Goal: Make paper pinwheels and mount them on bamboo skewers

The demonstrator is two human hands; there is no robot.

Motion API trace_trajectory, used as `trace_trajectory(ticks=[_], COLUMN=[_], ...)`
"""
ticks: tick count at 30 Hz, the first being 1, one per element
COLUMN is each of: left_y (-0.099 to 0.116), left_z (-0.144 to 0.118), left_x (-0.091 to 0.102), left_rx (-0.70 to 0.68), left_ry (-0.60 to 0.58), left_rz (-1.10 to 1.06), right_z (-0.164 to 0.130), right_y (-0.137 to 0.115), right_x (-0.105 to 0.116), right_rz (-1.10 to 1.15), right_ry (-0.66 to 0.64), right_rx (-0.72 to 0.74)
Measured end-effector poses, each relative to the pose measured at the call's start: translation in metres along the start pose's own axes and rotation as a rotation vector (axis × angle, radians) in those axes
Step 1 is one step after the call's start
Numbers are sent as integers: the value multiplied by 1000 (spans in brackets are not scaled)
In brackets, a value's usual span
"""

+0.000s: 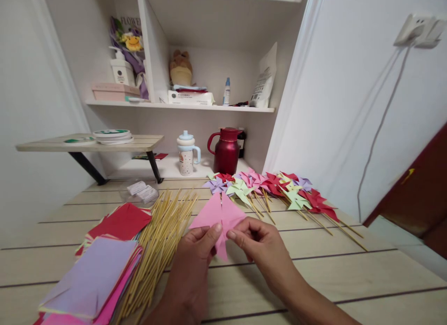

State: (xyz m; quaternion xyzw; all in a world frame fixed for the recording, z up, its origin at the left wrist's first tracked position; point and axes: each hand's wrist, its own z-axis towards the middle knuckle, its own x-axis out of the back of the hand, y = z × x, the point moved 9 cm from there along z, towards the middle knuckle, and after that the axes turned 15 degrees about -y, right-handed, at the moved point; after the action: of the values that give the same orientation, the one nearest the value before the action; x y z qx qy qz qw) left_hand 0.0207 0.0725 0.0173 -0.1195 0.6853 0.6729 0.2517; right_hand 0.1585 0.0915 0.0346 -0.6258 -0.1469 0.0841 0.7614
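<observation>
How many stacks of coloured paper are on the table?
2: a purple-topped stack at the near left and a red-topped stack just beyond it, both left of the sticks. The held pink sheet isn't counted; others could be hidden underneath.

Bare hands (197,248) (263,243) w/ bare forearms (310,294) – L&R

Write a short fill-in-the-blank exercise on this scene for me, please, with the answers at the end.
1. The left hand and right hand hold a sheet coloured ____.
2. In the picture, the loose sticks lie to the ____ of the pinwheels.
3. In colour, the jug behind the pinwheels is ____.

Missing words: pink; left; red.
</observation>
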Motion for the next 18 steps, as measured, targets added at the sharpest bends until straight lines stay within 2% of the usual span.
trace_trajectory(ticks=[3,10,18], left_y=[-2,1,14], left_z=[1,-1,-5], left_x=[-2,-1,5], left_rx=[32,32,-16], left_ry=[-33,-18,78], left_rz=[7,52,255], right_z=[-1,-1,-7], right_y=[-1,-2,-11], right_x=[0,-1,0], right_rz=[6,-21,-128], right_ry=[-2,-7,31], right_rx=[1,13,73])
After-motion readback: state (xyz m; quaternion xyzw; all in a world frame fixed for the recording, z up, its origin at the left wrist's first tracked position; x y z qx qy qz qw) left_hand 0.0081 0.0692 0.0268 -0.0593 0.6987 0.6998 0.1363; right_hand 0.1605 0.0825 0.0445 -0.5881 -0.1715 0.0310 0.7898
